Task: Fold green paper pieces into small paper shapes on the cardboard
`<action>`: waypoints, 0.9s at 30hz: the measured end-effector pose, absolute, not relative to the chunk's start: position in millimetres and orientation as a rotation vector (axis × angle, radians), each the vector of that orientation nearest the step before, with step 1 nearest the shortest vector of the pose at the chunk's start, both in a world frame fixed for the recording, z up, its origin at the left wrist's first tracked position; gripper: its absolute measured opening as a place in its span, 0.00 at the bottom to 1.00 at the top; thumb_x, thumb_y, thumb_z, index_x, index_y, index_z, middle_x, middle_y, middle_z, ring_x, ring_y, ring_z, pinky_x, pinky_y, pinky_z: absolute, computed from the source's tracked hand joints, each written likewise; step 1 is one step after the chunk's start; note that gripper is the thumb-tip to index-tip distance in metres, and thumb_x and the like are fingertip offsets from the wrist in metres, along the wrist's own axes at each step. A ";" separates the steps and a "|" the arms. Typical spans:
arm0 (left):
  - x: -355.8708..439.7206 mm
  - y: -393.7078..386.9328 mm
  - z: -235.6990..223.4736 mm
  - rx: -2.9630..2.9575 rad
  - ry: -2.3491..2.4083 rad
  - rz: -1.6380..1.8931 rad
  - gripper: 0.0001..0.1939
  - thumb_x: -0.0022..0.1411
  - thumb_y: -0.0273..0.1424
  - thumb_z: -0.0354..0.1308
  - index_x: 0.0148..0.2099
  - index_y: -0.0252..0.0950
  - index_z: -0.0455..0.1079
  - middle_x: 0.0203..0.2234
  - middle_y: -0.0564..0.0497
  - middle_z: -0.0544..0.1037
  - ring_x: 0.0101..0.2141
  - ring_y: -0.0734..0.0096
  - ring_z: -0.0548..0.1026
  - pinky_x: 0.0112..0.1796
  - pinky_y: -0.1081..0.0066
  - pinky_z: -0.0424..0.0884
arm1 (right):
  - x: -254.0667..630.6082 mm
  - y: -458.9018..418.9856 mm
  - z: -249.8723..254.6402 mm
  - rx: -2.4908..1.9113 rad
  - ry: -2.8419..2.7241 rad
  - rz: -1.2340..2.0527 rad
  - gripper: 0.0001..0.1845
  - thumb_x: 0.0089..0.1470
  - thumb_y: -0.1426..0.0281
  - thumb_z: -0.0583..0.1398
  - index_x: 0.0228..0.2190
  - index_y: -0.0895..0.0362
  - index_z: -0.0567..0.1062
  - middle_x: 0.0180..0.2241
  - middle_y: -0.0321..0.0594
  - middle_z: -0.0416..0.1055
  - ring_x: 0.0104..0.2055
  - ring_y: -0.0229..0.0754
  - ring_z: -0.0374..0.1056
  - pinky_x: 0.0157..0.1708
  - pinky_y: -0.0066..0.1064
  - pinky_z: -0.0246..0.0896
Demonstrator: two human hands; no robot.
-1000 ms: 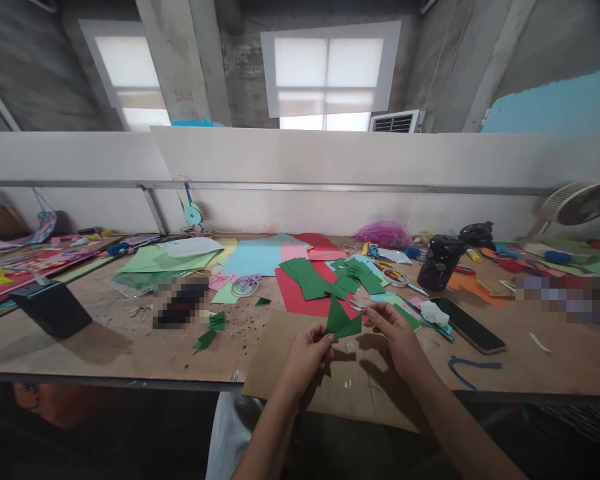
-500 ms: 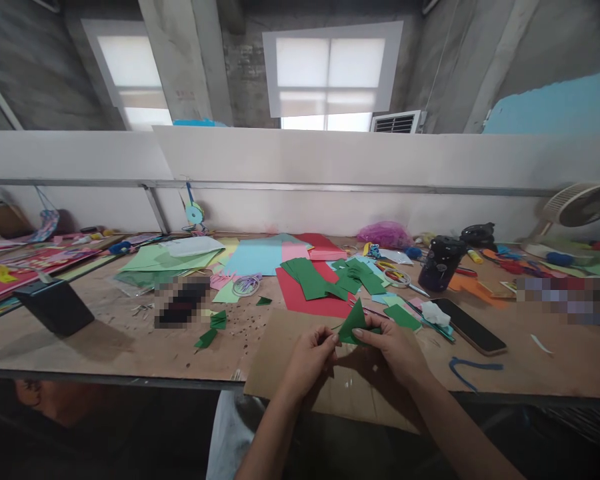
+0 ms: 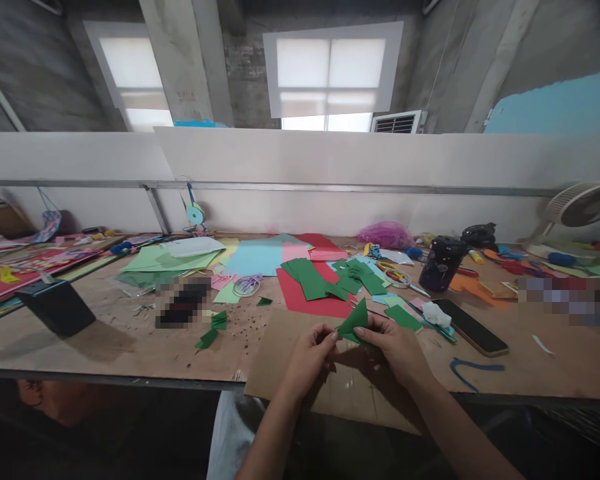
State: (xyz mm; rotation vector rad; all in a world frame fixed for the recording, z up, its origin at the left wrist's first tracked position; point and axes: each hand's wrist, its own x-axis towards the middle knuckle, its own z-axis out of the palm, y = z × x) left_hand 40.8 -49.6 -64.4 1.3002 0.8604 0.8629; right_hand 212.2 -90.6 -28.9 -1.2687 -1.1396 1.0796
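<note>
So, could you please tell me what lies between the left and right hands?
In the head view: a folded green paper, held by the right hand, one corner at the left hand.

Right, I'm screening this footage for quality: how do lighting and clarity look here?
Head view: the middle window glares white; shadows lie on the cardboard near the left hand and right hand; under the tabletop, murky; pixelation hides two patches on it.

The wooden table (image 3: 145,350) carries a cardboard sheet (image 3: 276,350), red paper (image 3: 293,293), a phone (image 3: 473,327) and a dark cup (image 3: 441,265).
</note>
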 end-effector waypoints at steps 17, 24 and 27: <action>41.1 -52.0 -67.6 1.359 0.873 0.853 0.16 0.57 0.45 0.55 0.30 0.37 0.62 0.18 0.58 0.63 0.18 0.79 0.60 0.20 0.77 0.55 | 211.9 -92.1 -24.2 -1.293 -1.203 1.143 0.17 0.41 0.61 0.67 0.35 0.55 0.79 0.35 0.41 0.78 0.38 0.50 0.71 0.36 0.34 0.65; 44.3 -55.5 -65.0 1.344 0.894 0.831 0.15 0.56 0.44 0.56 0.31 0.37 0.62 0.16 0.59 0.63 0.17 0.79 0.59 0.20 0.77 0.53 | 218.4 -85.3 -44.9 -1.258 -1.066 1.159 0.08 0.41 0.67 0.65 0.28 0.55 0.76 0.27 0.34 0.74 0.27 0.39 0.66 0.22 0.26 0.58; 44.3 -54.1 -68.2 1.346 0.865 0.819 0.14 0.58 0.43 0.55 0.31 0.37 0.61 0.16 0.59 0.63 0.16 0.79 0.59 0.19 0.77 0.54 | 218.8 -85.3 -47.3 -1.266 -1.034 1.190 0.07 0.41 0.68 0.64 0.28 0.54 0.75 0.24 0.32 0.70 0.21 0.35 0.61 0.15 0.23 0.49</action>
